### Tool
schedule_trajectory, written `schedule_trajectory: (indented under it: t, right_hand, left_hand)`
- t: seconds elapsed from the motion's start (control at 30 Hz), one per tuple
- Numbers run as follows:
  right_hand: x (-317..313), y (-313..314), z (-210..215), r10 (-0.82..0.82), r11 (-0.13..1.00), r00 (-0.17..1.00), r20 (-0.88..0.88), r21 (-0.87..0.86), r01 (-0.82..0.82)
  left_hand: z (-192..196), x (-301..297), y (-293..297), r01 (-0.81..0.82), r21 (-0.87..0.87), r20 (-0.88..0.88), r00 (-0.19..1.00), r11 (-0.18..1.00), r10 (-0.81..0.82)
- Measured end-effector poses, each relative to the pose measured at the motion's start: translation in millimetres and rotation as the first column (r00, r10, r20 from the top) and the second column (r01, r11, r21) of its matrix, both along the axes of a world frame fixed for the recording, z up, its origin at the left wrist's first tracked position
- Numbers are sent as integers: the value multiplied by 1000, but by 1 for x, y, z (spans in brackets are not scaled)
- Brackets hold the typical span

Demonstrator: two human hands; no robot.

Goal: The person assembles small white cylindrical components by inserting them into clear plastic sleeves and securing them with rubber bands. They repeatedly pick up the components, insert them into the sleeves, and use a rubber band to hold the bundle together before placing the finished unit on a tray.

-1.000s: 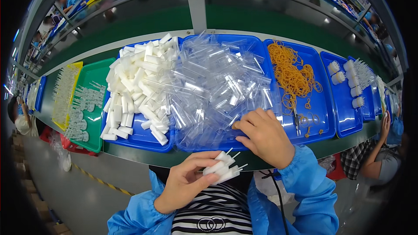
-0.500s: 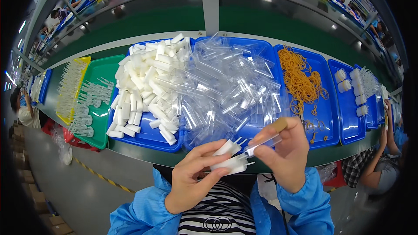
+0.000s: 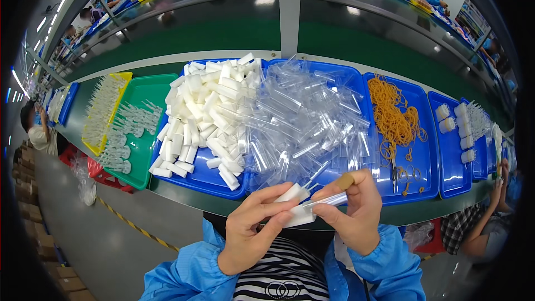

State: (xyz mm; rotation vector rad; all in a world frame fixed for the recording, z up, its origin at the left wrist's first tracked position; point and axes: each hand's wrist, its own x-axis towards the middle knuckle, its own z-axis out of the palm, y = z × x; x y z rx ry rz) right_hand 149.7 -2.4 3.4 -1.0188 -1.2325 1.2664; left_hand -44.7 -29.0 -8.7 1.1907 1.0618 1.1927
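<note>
My left hand [image 3: 253, 233] holds a small bunch of white plastic tubes [image 3: 295, 203] close to my chest. My right hand [image 3: 356, 212] pinches a clear plastic sleeve [image 3: 329, 200] and holds its end against the white tubes. Both hands meet just below the near edge of a blue tray [image 3: 206, 175]. That tray carries a heap of white tubes [image 3: 209, 117] on its left and a pile of clear sleeves [image 3: 306, 122] on its right.
A blue tray of orange rubber bands [image 3: 395, 120] lies right of the sleeves, then blue trays with bundled white parts [image 3: 454, 128]. Green [image 3: 150, 145] and yellow [image 3: 106, 108] trays of clear pieces sit left. A green conveyor [image 3: 278, 33] runs behind. A co-worker's arm [image 3: 479, 228] is at right.
My right hand lifted from the sleeve pile with one clear sleeve and came to my left hand's white tubes. Both hands now sit closer together.
</note>
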Motion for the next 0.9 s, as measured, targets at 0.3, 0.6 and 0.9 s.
schedule_trajectory:
  t: [0.3,0.6,0.9]
  right_hand:
    - [1,5,-11,-60,989,983,173,141,36]
    - [4,10,2,45,998,996,79,-53,-40]
    - [24,15,-3,153,988,977,148,-11,-153]
  left_hand:
    - [0,4,2,-11,149,-177,984,989,37]
    - [0,7,7,-25,100,-131,991,995,38]
    - [4,0,12,129,273,-289,956,953,-47]
